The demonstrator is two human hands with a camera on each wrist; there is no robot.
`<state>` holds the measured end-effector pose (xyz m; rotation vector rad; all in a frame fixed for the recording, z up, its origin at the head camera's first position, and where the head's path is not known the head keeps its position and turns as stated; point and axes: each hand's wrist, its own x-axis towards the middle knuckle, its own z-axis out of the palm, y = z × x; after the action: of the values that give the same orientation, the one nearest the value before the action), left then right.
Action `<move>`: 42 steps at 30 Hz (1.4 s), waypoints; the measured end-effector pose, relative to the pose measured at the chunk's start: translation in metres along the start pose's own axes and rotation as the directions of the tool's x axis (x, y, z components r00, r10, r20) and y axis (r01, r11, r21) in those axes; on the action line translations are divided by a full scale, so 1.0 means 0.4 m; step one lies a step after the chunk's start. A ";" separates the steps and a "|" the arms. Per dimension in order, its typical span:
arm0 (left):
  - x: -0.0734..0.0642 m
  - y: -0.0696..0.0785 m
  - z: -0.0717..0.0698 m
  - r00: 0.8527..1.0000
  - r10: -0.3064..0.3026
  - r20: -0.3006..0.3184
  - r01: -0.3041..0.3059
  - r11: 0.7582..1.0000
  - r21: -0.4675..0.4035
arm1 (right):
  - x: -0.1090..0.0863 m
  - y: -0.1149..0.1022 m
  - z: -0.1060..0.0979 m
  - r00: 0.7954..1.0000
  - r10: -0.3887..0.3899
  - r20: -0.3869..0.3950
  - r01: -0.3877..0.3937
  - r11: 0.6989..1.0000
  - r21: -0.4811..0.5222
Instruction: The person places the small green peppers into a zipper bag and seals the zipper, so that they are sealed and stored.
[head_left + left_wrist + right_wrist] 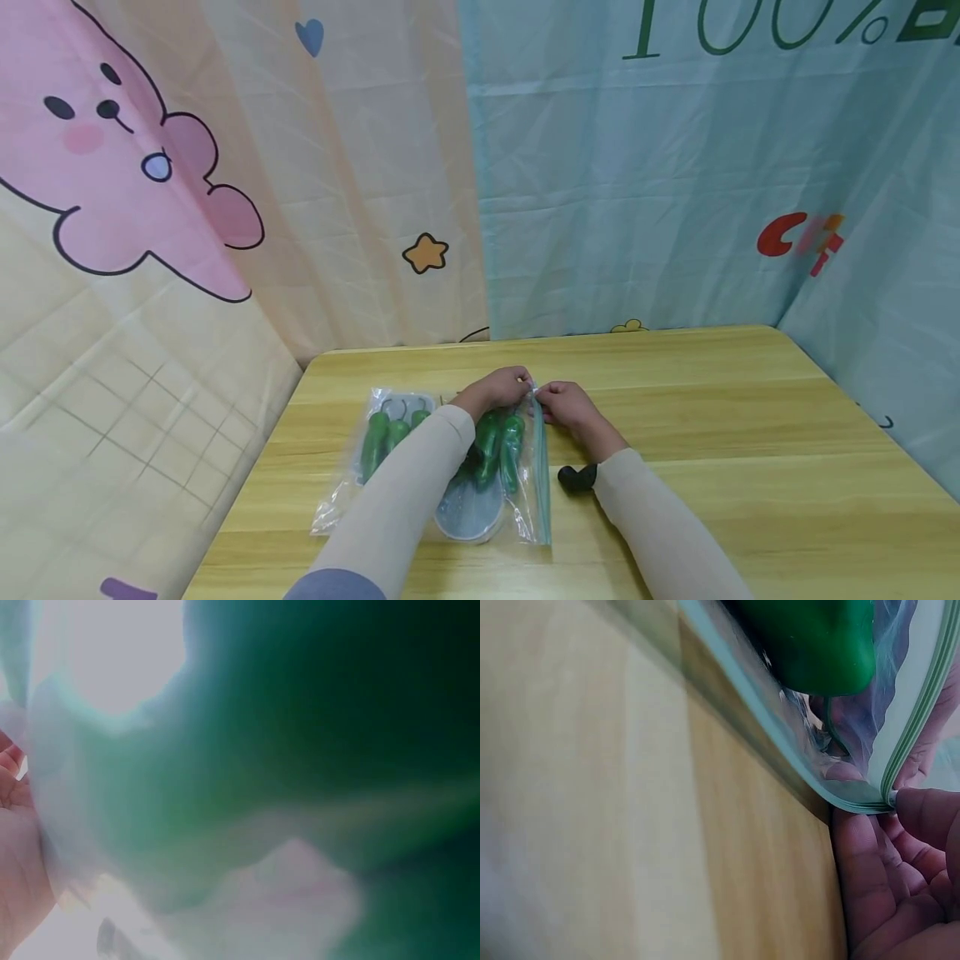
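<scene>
A clear zip bag [542, 475] with a pale green zip strip lies on the table, its zip edge toward the right. Several green peppers [488, 450] show inside or under the clear plastic, and a pale round-ended dish [468, 510] lies among them. My right hand [572, 406] pinches the far end of the zip strip between thumb and fingers. Close up in the right wrist view, the zip strip [855, 804] runs into that pinch, below a pepper [817, 645]. My left hand [498, 388] holds the bag at the same far corner. The left wrist view is mostly blurred green.
A second pale dish [408, 403] with peppers sits at the bag's left side. The wooden table [712, 433] extends to the right of my arms. Printed curtains [360, 183] hang behind the table's far edge. A black wrist camera [577, 479] sits at my right cuff.
</scene>
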<state>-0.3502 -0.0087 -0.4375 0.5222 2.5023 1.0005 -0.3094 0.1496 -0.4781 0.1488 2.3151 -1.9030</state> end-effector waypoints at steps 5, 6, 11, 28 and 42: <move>0.004 -0.001 0.002 1.000 0.000 -0.003 0.000 1.000 0.001 | -0.002 0.001 0.000 1.000 0.001 0.000 -0.001 1.000 -0.008; 0.005 -0.001 0.002 1.000 -0.002 -0.003 0.002 1.000 -0.001 | -0.001 0.002 -0.001 1.000 0.002 0.001 -0.002 1.000 -0.011; 0.004 0.000 0.001 1.000 -0.008 -0.005 0.008 1.000 0.004 | 0.000 0.002 -0.002 1.000 0.019 0.005 -0.019 1.000 -0.023; 0.003 -0.001 0.002 1.000 0.008 -0.007 -0.008 1.000 -0.013 | -0.012 0.000 -0.003 1.000 0.007 0.019 -0.007 1.000 0.001; 0.008 -0.004 0.004 1.000 0.007 -0.019 -0.007 1.000 0.005 | -0.020 0.005 0.000 1.000 -0.003 0.017 0.003 1.000 0.009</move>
<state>-0.3525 -0.0073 -0.4405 0.5258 2.5219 1.0075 -0.3012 0.1503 -0.4787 0.1293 2.2971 -1.9089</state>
